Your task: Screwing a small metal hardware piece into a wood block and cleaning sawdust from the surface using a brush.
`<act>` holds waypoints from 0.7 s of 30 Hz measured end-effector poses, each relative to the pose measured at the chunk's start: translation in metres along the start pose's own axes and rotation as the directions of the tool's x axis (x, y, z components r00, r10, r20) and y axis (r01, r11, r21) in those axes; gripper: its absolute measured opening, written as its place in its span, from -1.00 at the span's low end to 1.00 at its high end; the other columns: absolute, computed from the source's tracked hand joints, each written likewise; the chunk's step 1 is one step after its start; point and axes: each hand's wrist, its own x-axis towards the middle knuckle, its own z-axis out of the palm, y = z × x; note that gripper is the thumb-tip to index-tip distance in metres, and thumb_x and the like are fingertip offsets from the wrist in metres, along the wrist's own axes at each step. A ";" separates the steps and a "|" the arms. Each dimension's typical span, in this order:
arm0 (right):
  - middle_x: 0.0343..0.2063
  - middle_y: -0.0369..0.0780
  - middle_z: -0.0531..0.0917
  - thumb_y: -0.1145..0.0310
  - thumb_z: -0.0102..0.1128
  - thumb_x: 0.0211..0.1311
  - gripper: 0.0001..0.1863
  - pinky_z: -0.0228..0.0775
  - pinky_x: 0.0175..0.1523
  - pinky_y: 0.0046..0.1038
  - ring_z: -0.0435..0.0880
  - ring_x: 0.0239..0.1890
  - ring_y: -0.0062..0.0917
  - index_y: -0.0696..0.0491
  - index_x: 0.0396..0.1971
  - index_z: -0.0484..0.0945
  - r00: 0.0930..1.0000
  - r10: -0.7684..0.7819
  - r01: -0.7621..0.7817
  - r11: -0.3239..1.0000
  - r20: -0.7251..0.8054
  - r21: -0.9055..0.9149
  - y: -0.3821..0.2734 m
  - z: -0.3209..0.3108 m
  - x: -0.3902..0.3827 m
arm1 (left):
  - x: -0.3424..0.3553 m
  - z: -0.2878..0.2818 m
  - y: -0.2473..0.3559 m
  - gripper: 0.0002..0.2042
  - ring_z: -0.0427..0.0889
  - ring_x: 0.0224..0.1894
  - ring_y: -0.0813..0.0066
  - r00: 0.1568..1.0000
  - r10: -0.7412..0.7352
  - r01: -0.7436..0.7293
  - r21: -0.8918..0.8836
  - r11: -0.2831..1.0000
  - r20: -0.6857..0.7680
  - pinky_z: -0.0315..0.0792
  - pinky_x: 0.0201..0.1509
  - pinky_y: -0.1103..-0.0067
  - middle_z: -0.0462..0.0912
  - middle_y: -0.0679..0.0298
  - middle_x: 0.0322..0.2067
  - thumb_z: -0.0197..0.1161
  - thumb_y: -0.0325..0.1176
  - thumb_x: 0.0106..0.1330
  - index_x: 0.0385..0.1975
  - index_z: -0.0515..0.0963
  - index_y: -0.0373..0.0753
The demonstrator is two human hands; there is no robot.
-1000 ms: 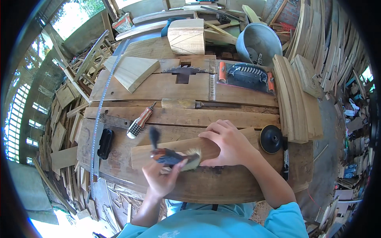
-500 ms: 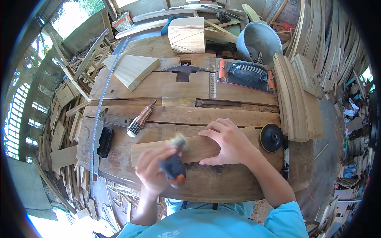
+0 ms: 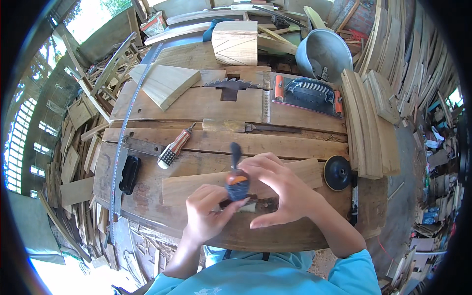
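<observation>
My left hand [image 3: 205, 209] grips a small hand tool [image 3: 238, 189] with a dark grey-blue body, an orange band and a black end pointing up; its exact kind is unclear. A pale part shows beneath it, partly hidden. Over the bench's near half, my right hand [image 3: 282, 189] is spread with thumb and fingers apart, its fingertips close to the tool's upper end; whether they touch cannot be made out. Beneath both hands a flat wooden board [image 3: 306, 173] lies on the wooden workbench [image 3: 290, 233], its middle covered by hands and tool.
Beyond the board lie a striped-handle screwdriver [image 3: 175, 146] and a wood-handled chisel [image 3: 224, 126]. A toothed saw blade [image 3: 211, 84] protrudes from its slot. At right are a black round pad [image 3: 337, 172] and stacked timber [image 3: 361, 128]; an orange-ended sanding tool [image 3: 309, 96] sits behind.
My left hand has shifted right and turned the tool, so its orange part now faces upward. My right hand has lifted off the board and come nearer the tool.
</observation>
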 end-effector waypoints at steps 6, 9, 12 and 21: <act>-0.14 -0.18 0.77 0.31 0.53 0.26 -0.67 0.62 0.02 -0.26 0.78 -0.14 -0.23 0.06 -0.03 0.71 0.998 0.054 -0.053 0.995 -0.018 0.088 -0.009 -0.017 -0.003 | 0.009 0.021 -0.002 -0.65 0.74 -0.09 0.12 0.978 0.151 -0.155 0.016 0.988 0.146 0.56 0.00 0.31 0.78 0.16 -0.21 0.63 -0.32 0.04 -0.17 0.75 -0.26; -0.19 -0.20 0.79 0.32 0.60 0.15 -0.68 0.66 -0.12 -0.30 0.80 -0.22 -0.23 0.02 -0.12 0.73 0.978 0.096 -0.123 0.982 -0.186 -0.140 -0.018 -0.051 -0.011 | 0.015 0.017 0.001 -0.49 0.61 0.17 0.08 0.983 0.115 -0.136 0.143 0.980 0.143 0.45 0.23 0.22 0.71 0.13 0.04 0.64 -0.16 0.07 0.02 0.72 -0.21; -0.25 -0.23 0.83 0.38 0.70 0.00 -0.64 0.66 -0.18 -0.36 0.84 -0.27 -0.30 0.01 -0.19 0.74 0.953 0.015 -0.169 0.855 -0.302 -0.491 -0.017 -0.058 -0.021 | 0.014 0.021 0.003 -0.26 0.45 0.35 0.06 0.982 0.010 -0.073 0.327 0.942 0.188 0.26 0.42 0.14 0.52 0.10 0.28 0.63 0.09 0.04 0.21 0.63 -0.17; -0.25 -0.19 0.86 0.41 0.69 0.03 -0.70 0.66 -0.17 -0.46 0.87 -0.26 -0.28 0.05 -0.21 0.81 0.912 0.393 -0.382 0.918 0.113 -0.109 -0.054 -0.072 -0.046 | 0.011 0.024 0.001 -0.21 0.52 0.23 0.10 0.976 0.019 -0.094 0.345 0.934 0.215 0.29 0.39 0.16 0.59 0.17 0.19 0.68 0.06 -0.05 0.23 0.62 -0.17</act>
